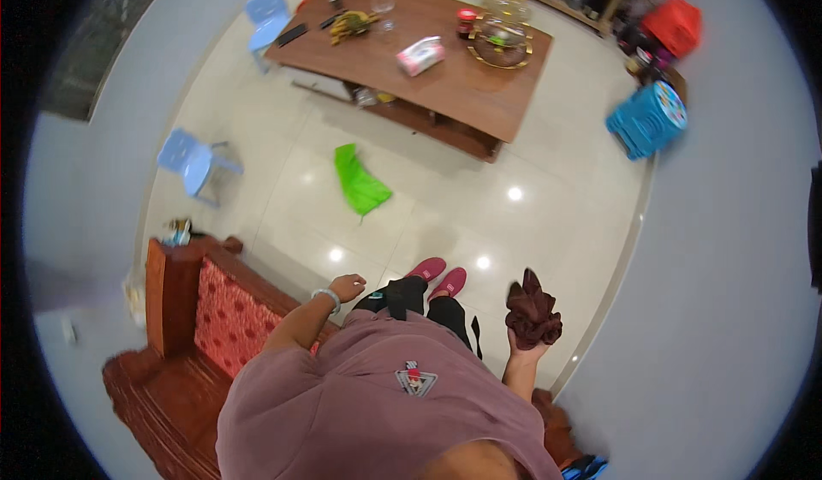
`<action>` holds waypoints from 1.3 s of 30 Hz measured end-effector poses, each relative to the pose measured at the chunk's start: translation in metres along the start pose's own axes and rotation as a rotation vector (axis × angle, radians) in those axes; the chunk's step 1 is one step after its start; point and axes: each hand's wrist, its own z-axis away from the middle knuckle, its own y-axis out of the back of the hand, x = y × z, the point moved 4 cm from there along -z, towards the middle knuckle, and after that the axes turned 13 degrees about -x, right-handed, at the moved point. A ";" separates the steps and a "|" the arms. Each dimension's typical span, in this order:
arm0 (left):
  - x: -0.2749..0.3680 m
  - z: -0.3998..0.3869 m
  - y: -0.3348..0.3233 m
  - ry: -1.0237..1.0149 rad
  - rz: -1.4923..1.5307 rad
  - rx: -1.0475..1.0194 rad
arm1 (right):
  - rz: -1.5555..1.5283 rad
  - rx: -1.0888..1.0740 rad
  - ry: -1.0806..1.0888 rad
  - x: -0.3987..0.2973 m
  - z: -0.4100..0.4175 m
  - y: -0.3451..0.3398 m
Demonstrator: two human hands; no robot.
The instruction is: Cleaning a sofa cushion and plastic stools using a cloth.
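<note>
In my right hand [528,346], held out to the side above the floor, is a bunched dark brown cloth [533,313]. The cloth covers most of the fingers. My left hand [348,287] hangs by my thigh, near the wooden sofa, with a pale bangle [329,299] at its wrist. It holds nothing that I can see, and its fingers are loosely curled. On the tiled floor ahead of my feet lies a bright green cloth or bag [359,181], spread out in a bent strip.
A wooden coffee table [449,88] stands ahead, carrying a tissue pack [420,56], a jar [466,23] and a tiered tray [501,46]. Two blue chairs [192,162] are at left. A carved sofa [173,390] sits behind left. A blue container [647,120] stands by the right wall.
</note>
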 end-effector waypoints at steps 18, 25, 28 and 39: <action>-0.166 0.057 -0.084 0.101 0.580 0.260 | 0.081 -0.050 -0.463 0.130 -0.104 -0.053; -0.241 0.053 0.010 0.126 0.902 0.197 | 0.031 -0.161 -0.651 0.200 -0.115 0.023; -0.233 0.055 0.053 0.171 0.949 0.188 | 0.179 0.010 -0.401 0.232 -0.103 -0.029; -0.145 -0.003 0.131 0.183 0.820 0.209 | 0.330 0.051 -0.082 0.104 -0.088 -0.052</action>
